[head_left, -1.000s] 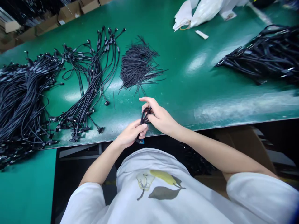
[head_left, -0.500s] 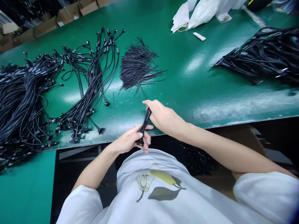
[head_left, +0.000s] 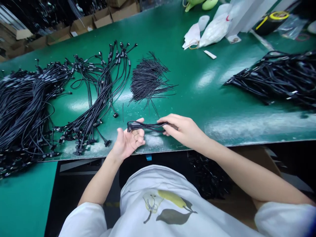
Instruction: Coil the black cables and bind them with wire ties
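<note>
My right hand (head_left: 182, 129) is closed on one end of a short coiled black cable (head_left: 145, 125), held level just above the green table's (head_left: 209, 98) near edge. The cable's plug end lies across the fingers of my left hand (head_left: 128, 141), which is palm up with its fingers loosely spread. Just behind my hands lies a heap of thin black ties (head_left: 148, 79). A fan of loose black cables with plugs (head_left: 98, 95) lies to the left of my left hand.
A large pile of black cables (head_left: 22, 108) covers the table's left end. Another heap of bundled cables (head_left: 278, 77) lies at the right. White plastic bags (head_left: 212, 28) and a tape roll (head_left: 271, 19) sit at the far side. Cardboard boxes (head_left: 81, 26) stand beyond the table.
My right hand swung the cable from upright to level. My left hand let go of its lower end and opened palm up under the plug. The view tilted up a little.
</note>
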Tool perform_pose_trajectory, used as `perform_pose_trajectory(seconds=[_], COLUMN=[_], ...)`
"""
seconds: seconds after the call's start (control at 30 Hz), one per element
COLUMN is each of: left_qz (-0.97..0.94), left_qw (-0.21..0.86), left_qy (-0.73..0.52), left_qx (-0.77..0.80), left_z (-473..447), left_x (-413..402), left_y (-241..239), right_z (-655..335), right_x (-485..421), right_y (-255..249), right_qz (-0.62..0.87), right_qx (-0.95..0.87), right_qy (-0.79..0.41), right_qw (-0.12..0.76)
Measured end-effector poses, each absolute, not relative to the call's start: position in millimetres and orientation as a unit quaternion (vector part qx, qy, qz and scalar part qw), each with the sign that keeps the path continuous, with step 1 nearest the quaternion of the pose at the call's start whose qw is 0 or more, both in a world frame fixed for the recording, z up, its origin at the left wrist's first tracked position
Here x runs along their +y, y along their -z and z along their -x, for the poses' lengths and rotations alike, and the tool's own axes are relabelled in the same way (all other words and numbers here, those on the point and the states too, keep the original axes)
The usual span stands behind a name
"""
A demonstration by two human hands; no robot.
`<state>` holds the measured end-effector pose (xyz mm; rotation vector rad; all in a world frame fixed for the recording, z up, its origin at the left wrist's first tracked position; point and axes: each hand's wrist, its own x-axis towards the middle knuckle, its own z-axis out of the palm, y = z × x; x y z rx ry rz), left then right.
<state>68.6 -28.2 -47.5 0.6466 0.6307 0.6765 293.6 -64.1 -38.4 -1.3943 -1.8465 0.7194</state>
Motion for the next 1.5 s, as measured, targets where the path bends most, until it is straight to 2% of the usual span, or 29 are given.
perform_pose_trajectory(seconds=[0.1,0.17,0.27,0.37,0.5,0.8,1.03,1.2,1.5], left_qz=[-0.315,-0.311,-0.254,-0.182,-0.111,-0.102,-0.09,-0.054,-0.065], left_qw=[0.779,0.75,0.768,0.788,0.8,0.774,0.758,0.758,0.765], left_qy=[-0.438,-0.48,-0.496,-0.503,-0.503,-0.531,-0.547,-0.55,-0.548], left_qx=[0.32,0.332,0.315,0.304,0.307,0.329,0.343,0.346,0.332], left_z=[-83,-97,-113,-117,-118,-128,-131,-132,-135], left_x=[-27,-29,-31,-31,-31,-44,-43,-38,-50], left_y=[52,55,52,45,40,45,46,49,56], right_z=[-283,-272,-258,-251,-245,-235,-232,-228,-240], right_x=[-71,-76,-82,-85,-87,-89,-86,-83,-83], right_y=[45,49,53,53,52,66,65,65,68], right_qz=[0.555,0.556,0.549,0.528,0.493,0.491,0.512,0.501,0.556], right_qx=[-0.672,-0.71,-0.771,-0.785,-0.781,-0.768,-0.734,-0.738,-0.72], right_qy=[-0.341,-0.282,-0.134,-0.078,-0.118,-0.147,-0.218,-0.196,-0.238], right_qw=[0.352,0.327,0.292,0.314,0.364,0.383,0.389,0.408,0.34])
